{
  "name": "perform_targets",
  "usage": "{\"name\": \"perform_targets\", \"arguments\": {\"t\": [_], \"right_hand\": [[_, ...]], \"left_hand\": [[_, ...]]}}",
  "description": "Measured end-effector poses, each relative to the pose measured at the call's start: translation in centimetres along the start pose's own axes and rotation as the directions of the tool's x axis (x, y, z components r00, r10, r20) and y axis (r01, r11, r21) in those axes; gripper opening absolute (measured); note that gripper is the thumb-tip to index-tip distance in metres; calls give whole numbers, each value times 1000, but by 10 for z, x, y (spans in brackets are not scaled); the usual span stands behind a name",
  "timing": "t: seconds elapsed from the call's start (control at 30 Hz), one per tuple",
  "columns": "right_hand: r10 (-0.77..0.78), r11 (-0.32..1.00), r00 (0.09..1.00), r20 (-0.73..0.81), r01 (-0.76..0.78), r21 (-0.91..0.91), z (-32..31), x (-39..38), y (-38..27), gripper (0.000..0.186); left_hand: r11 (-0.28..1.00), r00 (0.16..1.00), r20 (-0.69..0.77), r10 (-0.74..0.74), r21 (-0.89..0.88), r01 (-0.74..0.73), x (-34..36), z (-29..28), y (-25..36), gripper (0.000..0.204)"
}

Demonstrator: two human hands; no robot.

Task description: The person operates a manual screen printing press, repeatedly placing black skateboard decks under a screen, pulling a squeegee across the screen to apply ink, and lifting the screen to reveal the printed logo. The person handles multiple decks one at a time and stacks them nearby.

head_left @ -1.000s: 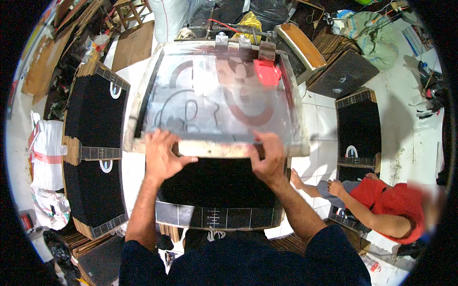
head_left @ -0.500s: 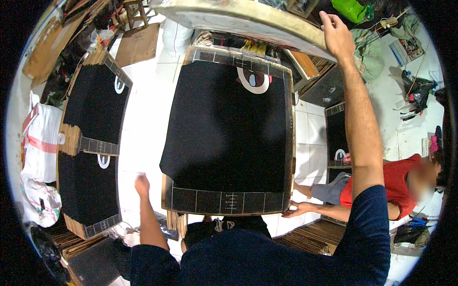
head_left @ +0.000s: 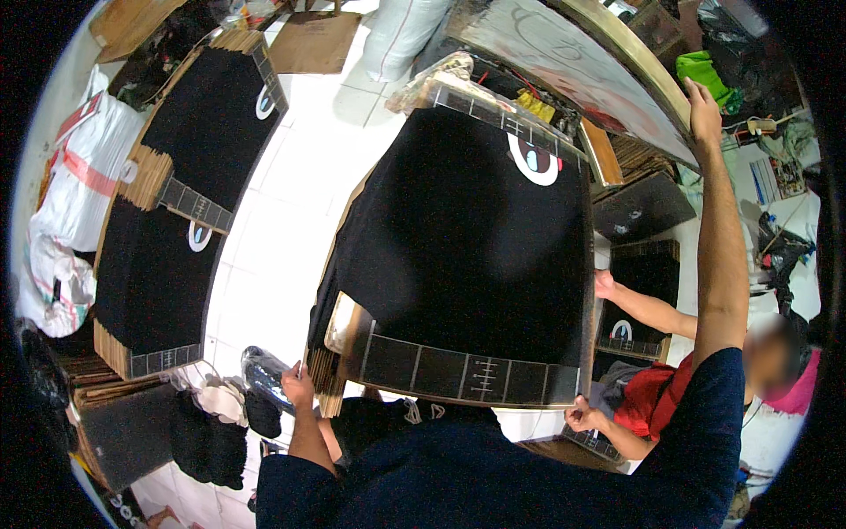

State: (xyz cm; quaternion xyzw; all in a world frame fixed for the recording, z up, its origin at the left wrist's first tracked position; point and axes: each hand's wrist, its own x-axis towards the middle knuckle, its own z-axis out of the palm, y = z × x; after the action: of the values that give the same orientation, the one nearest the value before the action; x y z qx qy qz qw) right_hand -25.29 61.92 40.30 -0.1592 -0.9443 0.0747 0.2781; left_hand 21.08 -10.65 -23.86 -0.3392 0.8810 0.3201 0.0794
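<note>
Before me, a board (head_left: 476, 366) with marked strips at its ends carries black cloth (head_left: 458, 238), which bears a printed white ring-shaped eye motif (head_left: 535, 159). My right hand (head_left: 702, 115) is raised at far right, gripping the edge of a large tilted screen-printing frame (head_left: 608, 84) whose pale mesh shows smears of red. My left hand (head_left: 298, 385) is low at the left, fingers curled, beside the board's near-left corner and a dark plastic-wrapped bundle (head_left: 264, 375). What it holds, if anything, cannot be made out.
A co-worker in red (head_left: 656, 397) sits at right, one hand (head_left: 604, 284) at the board's right edge, another (head_left: 579, 413) at its near corner. More cloth-covered boards (head_left: 159, 273) stand at left beside white sacks (head_left: 92, 185). A white roll (head_left: 401, 40) stands at the back.
The screen frame now tilts more steeply, showing more of its mesh. My left hand has come down toward the near-left corner. The co-worker's second hand has appeared at the board's right edge.
</note>
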Motion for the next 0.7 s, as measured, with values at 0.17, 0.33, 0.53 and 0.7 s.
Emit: {"name": "perform_targets", "arguments": {"t": [0.17, 0.33, 0.53, 0.7], "right_hand": [[-35, 998, 999, -4, 35, 45, 4, 1, 11, 66], [-49, 999, 998, -45, 49, 6, 4, 0, 12, 65], [23, 1000, 1000, -18, -24, -14, 4, -7, 7, 66], [82, 995, 997, -6, -82, -62, 4, -12, 4, 64]], "left_hand": [[960, 934, -254, 252, 185, -209, -3, -5, 29, 25], [927, 900, -296, 321, 295, -233, 57, -57, 109, 24], [801, 785, -419, 456, 577, -157, 126, -235, 272, 33], [821, 734, -512, 446, 561, -107, 78, -444, 277, 31]]}}
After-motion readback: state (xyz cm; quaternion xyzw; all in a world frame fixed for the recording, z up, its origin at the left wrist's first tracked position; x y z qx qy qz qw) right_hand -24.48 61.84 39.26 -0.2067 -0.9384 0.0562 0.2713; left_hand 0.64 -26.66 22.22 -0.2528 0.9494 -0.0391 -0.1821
